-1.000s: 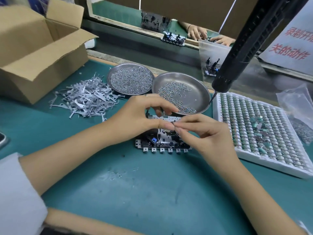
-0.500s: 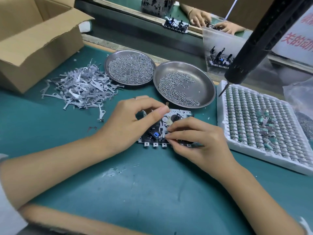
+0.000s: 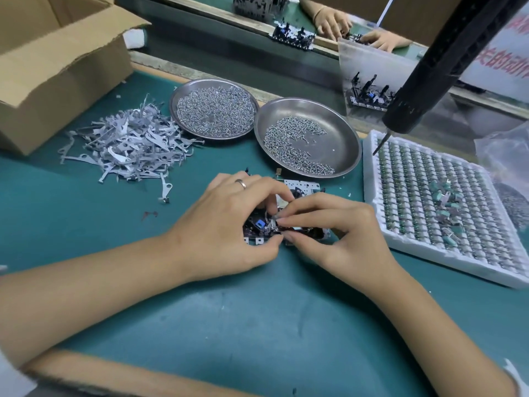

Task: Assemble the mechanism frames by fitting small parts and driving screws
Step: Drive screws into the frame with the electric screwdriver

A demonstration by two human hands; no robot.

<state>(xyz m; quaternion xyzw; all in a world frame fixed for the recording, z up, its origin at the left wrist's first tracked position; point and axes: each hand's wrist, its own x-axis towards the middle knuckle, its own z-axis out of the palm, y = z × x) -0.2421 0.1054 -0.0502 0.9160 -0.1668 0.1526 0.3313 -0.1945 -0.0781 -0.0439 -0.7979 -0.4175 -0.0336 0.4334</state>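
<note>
A mechanism frame point(image 3: 303, 187), metal and black with a small blue part, lies flat on the green mat, mostly covered by both hands. My left hand point(image 3: 226, 222) curls over its left half, thumb at the near edge, fingers bent down onto the top. My right hand point(image 3: 332, 227) comes in from the right and pinches a small metal part at the frame's middle, fingertips meeting those of the left hand. The part itself is mostly hidden.
A heap of grey metal levers point(image 3: 128, 144) lies at left beside a cardboard box point(image 3: 57, 70). Two steel dishes of screws point(image 3: 214, 110) point(image 3: 340, 138) sit behind the frame. A white tray of small parts point(image 3: 429, 202) is at right. A black hanging screwdriver point(image 3: 423, 90) dangles above it.
Both hands have dropped lower onto the frame and closed together over its middle. The view has tilted down and moved nearer.
</note>
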